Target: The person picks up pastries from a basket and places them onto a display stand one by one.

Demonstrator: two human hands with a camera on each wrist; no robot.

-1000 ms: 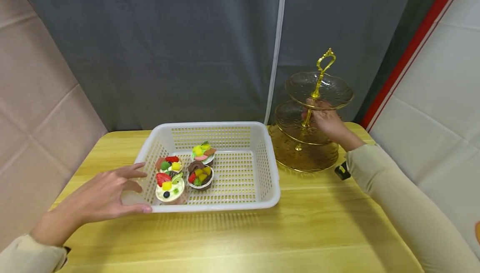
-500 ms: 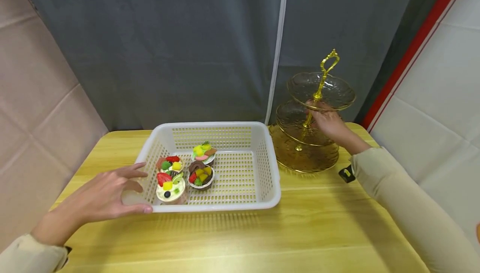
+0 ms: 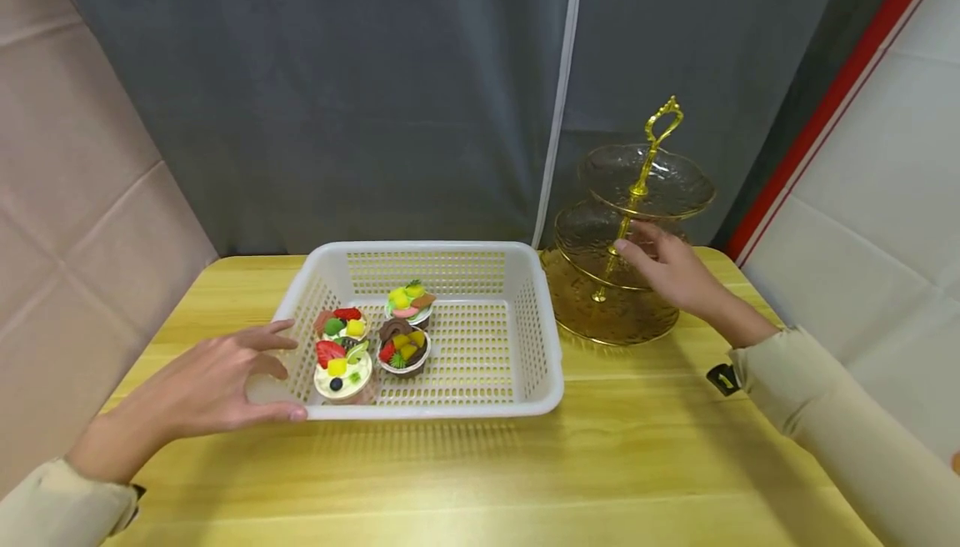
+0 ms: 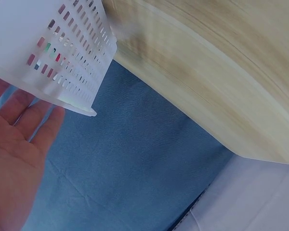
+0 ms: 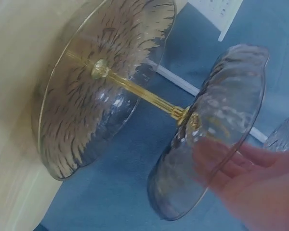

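Note:
My left hand (image 3: 217, 384) is at the left side of a white plastic basket (image 3: 450, 411), fingers spread and slightly bent, thumb by the front left corner. In the left wrist view its fingertips (image 4: 50, 127) are right at the basket's rim. Several toy cupcakes topped with fruit sit in the basket's left half, among them a cream one (image 3: 343, 380) and a chocolate one (image 3: 405, 350). To the right stands a three-tier glass cake stand (image 3: 611, 318) with gold stem and ring handle. My right hand (image 3: 678, 276) is beside its middle tier, fingers loosely extended, holding nothing; it overlaps that plate.
A light wooden table (image 3: 480, 480) bears the basket and stand. Behind it hangs a dark grey curtain (image 3: 375, 113) with a pale strip. Light panels close in the left and right sides, the right one (image 3: 877, 222) edged in red.
My right hand has drawn back from the stand's stem, out from under the top tier, toward the right and nearer me. The left hand stays at the basket, and the cupcakes keep their places.

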